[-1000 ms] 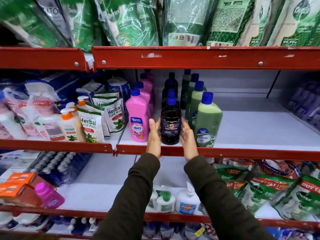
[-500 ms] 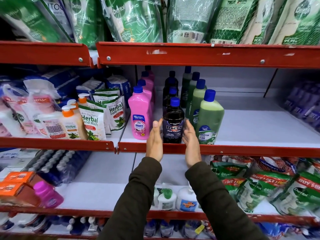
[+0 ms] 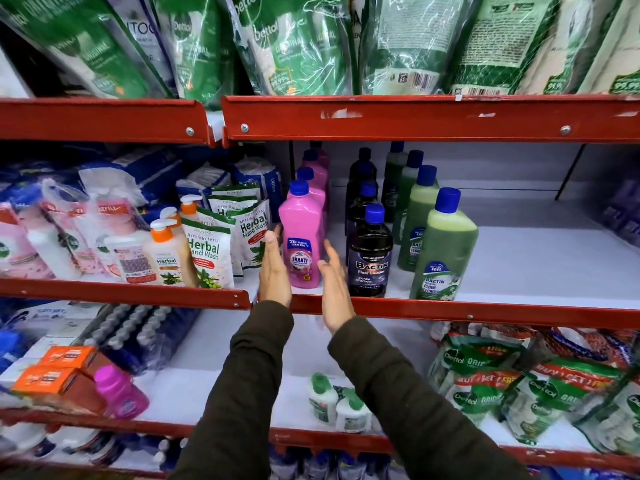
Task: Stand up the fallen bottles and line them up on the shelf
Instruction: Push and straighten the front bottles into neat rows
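Three rows of blue-capped bottles stand upright on the middle shelf: pink ones, dark ones and green ones. The front pink bottle stands between my two hands. My left hand is flat beside its left side, close to it or just touching. My right hand is open to its right, a little apart from it, fingers spread. The front dark bottle stands free to the right of my right hand. The front green bottle stands beside that one.
Herbal hand wash pouches and pump bottles crowd the shelf to the left. The red shelf lip runs below the bottles. Green refill pouches hang over the upper lip. Bare white shelf lies right of the green row.
Both hands have left the front dark bottle and shifted left to either side of the front pink bottle. The dark bottle stays upright at the shelf's front.
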